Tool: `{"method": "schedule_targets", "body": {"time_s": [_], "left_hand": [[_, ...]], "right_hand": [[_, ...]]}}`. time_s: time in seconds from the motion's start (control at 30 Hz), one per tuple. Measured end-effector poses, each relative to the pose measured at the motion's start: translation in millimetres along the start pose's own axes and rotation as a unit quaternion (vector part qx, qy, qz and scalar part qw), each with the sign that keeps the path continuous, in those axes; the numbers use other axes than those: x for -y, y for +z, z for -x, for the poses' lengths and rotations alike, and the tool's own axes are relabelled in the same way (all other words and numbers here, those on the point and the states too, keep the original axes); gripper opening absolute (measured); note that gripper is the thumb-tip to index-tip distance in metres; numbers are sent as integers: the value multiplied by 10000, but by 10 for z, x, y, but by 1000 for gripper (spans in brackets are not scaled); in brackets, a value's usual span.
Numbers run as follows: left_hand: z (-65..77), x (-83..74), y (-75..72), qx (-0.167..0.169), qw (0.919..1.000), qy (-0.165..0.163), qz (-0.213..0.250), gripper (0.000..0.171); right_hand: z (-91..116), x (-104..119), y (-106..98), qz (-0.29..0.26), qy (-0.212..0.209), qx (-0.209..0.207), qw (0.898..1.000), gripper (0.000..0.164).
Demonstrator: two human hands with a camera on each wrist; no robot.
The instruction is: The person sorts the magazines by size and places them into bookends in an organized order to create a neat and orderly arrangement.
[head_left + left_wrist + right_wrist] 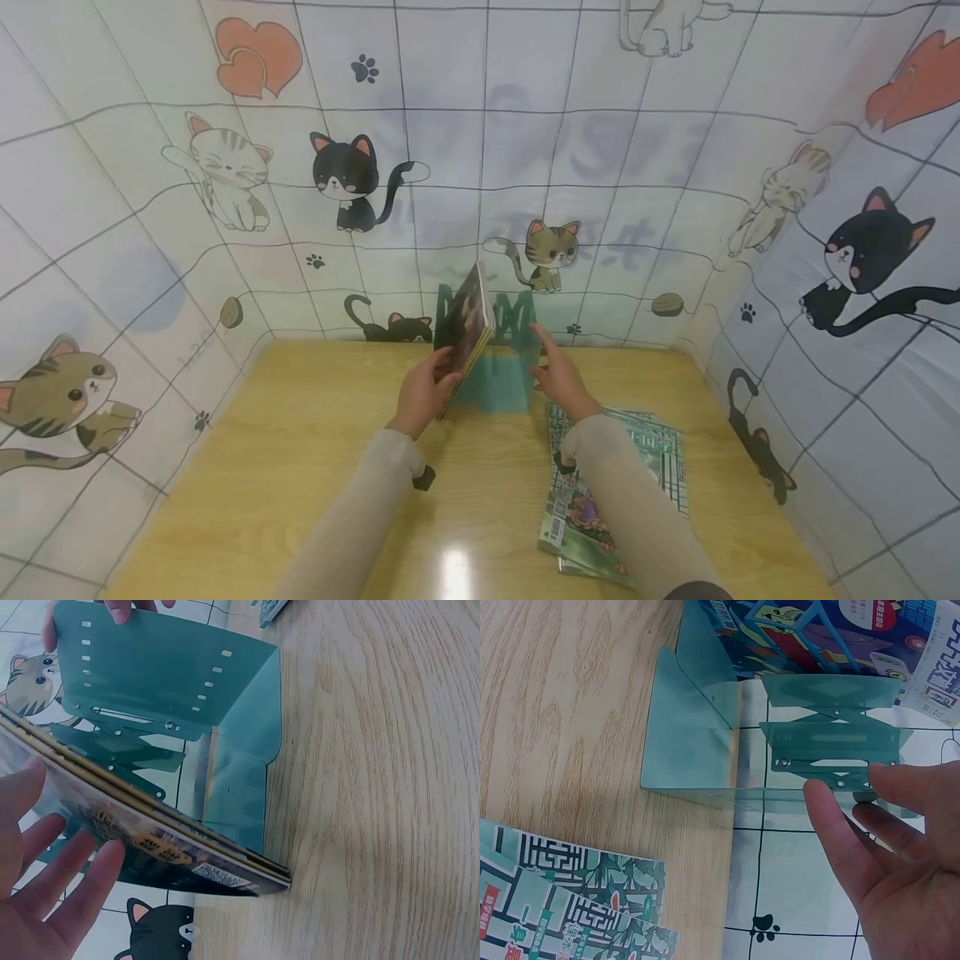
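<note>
A teal expandable book stand stands at the back of the table against the wall. My left hand holds a few thin books at the stand's left side. The books lean at a slant, their lower edges near the stand's base; in the left wrist view my fingers lie along the dark cover. On the right, my right hand pinches the upright end panel of the stand, thumb inside and fingers outside. A colourful blue cover faces the stand's inside in the right wrist view.
Green-patterned books lie in an overlapping pile at the right of the wooden table, partly under my right forearm. Wall sheeting printed with cats encloses the table at the back and both sides.
</note>
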State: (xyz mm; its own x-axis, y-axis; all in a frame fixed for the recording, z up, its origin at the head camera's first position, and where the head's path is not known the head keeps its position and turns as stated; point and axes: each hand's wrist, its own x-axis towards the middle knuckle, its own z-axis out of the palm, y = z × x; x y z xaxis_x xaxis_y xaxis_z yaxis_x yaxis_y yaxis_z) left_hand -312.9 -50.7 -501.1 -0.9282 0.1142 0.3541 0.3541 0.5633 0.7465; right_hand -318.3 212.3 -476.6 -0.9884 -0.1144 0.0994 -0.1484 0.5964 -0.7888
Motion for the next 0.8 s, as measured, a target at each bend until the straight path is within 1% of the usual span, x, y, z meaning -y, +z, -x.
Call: {"method": "schedule_targets", "body": {"time_s": [0.17, 0.3, 0.43, 0.5, 0.57, 0.6, 0.7, 0.8], "left_hand": [[8, 18, -60, -442, 9985, 116, -309, 40], [-6, 19, -114, -668, 9962, 146, -541, 41], [-49, 7, -149, -835, 9944, 308, -565, 43], [-89, -1, -171, -851, 9942, 430, -507, 45], [-143, -7, -200, -751, 9948, 538, -427, 47], [-178, -4, -215, -649, 9955, 562, -398, 48], [-287, 21, -268, -243, 9971, 634, -350, 51], [-384, 53, -343, 197, 9966, 700, -389, 51]], "right_hand": [[-2, -23, 3, -19, 16, -34, 10000, 87], [-19, -27, 13, 21, -71, -39, 10000, 88], [-25, -29, 7, 19, -77, -31, 10000, 88], [-28, -28, 5, 20, -52, -32, 10000, 88], [-30, -27, 4, 16, -35, -37, 10000, 89], [-32, -26, 4, 14, -31, -54, 10000, 89], [-34, -21, 3, 11, -11, -88, 10000, 88], [-33, -18, 7, -21, 10, -70, 10000, 88]]}}
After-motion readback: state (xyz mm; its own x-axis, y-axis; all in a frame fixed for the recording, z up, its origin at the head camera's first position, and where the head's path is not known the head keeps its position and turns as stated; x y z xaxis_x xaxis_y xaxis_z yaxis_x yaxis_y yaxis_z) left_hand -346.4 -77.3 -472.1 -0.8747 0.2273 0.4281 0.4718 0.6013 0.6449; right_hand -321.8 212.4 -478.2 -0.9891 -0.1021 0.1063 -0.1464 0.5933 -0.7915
